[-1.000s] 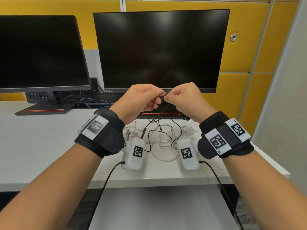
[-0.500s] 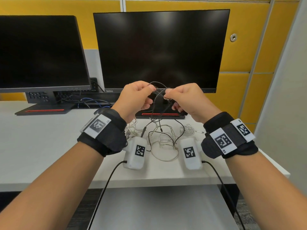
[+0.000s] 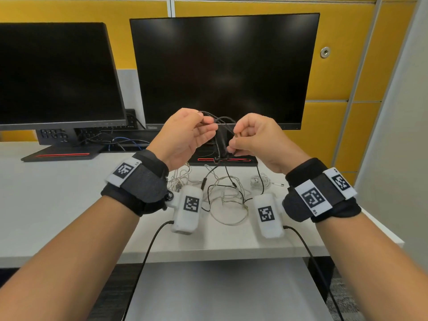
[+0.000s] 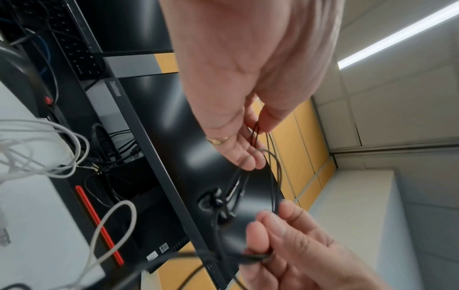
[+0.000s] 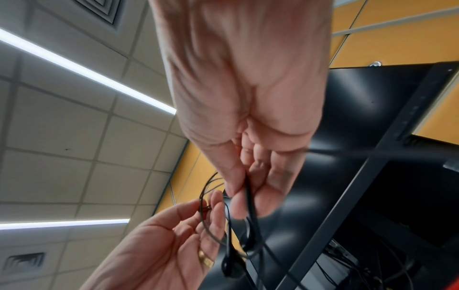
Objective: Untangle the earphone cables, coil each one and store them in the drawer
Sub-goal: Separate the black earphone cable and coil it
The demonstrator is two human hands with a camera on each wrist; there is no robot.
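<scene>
- Two dark monitors behind your hands: centre monitor (image 3: pixel 224 70) at 12 o'clock, second monitor (image 3: pixel 55 75) at 10 o'clock. Yellow wall panels (image 3: pixel 335 66) behind them.
- White desk (image 3: pixel 58 193) carries a heap of white earphone cables (image 3: pixel 229 198) at 6 o'clock of your hands, between the two wrist camera pods (image 3: pixel 187 209). The black lead trails down into that heap.
- Black earphone cable (image 3: pixel 220 135) is lifted off the desk, strung between both hands in front of the centre monitor's stand.
- Your left hand (image 3: pixel 185 135) pinches thin loops of it between thumb and fingertips, other fingers relaxed; ring on one finger.
- Your right hand (image 3: pixel 254 137) is curled, pinching the cable between thumb and forefinger.
- Cable is thin, black, several loose loops; earbuds (image 5: pixel 231 264) dangle below the right hand's pinch.
</scene>
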